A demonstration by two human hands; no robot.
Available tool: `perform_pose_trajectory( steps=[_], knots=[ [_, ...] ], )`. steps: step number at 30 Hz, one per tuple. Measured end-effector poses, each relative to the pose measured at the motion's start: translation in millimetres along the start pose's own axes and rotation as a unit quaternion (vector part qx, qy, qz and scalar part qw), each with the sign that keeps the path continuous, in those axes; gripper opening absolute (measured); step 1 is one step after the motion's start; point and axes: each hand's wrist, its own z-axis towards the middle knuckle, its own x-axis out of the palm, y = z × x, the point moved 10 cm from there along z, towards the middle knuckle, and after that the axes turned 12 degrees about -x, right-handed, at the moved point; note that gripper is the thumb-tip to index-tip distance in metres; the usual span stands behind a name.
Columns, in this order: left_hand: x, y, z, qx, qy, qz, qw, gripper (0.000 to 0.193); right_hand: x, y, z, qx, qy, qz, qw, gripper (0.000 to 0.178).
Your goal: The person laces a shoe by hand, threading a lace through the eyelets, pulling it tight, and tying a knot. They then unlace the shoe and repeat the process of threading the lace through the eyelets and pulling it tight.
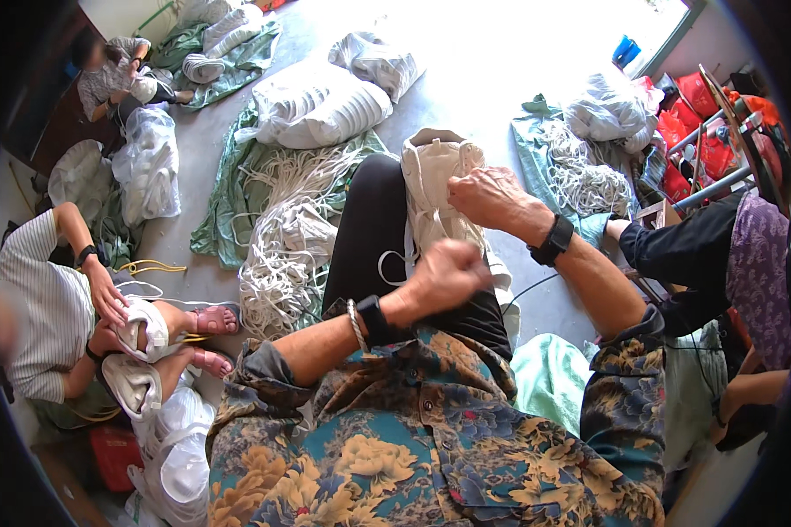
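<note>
A cream canvas shoe [428,167] rests on my lap over dark trousers, its toe end hidden behind my hands. A white shoelace [387,262] loops out from its left side. My right hand [499,197] is closed in a pinch at the shoe's upper right edge; what lies between the fingers is too small to make out. Lower down, my left hand [451,277] is closed like a fist above the shoe and somewhat smeared by motion. Whatever it holds is hidden.
Loose white laces [281,237] are heaped on green sacking to the left. Beyond lie plastic bags [321,101] of white goods. A co-worker's hands [105,303] handle white shoes at the left. More laces [584,171], red bags [677,123] and another person sit at the right.
</note>
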Motion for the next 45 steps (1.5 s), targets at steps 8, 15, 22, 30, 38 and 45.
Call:
perform_pose_trajectory(
  steps=[8, 15, 22, 30, 38, 45],
  knots=[
    [-63.6, 43.6, 37.0, -0.127, -0.113, -0.227, 0.959, 0.024, 5.5, 7.9, -6.7, -0.109, 0.044, 0.18, 0.977, 0.022],
    [-66.2, 23.1, 55.0, -0.009, -0.144, 0.149, 0.978, 0.027, -8.4, 18.5, -12.2, -0.115, 0.012, 0.209, 0.971, 0.021],
    [-75.2, 25.8, 57.6, -0.08, -0.094, 0.296, 0.947, 0.03, -15.6, 37.7, -10.4, -0.102, -0.03, 0.157, 0.982, 0.012],
    [-79.4, 31.9, 70.7, -0.205, -0.013, 0.112, 0.972, 0.02, -0.1, 28.8, -8.9, -0.09, -0.068, 0.083, 0.99, 0.016],
    [-75.3, 30.1, 81.1, -0.109, -0.003, 0.244, 0.964, 0.023, -6.6, 27.7, -14.8, -0.1, -0.102, 0.153, 0.978, 0.012],
    [-73.2, 47.4, 87.6, -0.153, -0.008, 0.185, 0.971, 0.023, -5.0, 30.5, -14.4, -0.069, -0.063, 0.148, 0.985, 0.011]
  ],
)
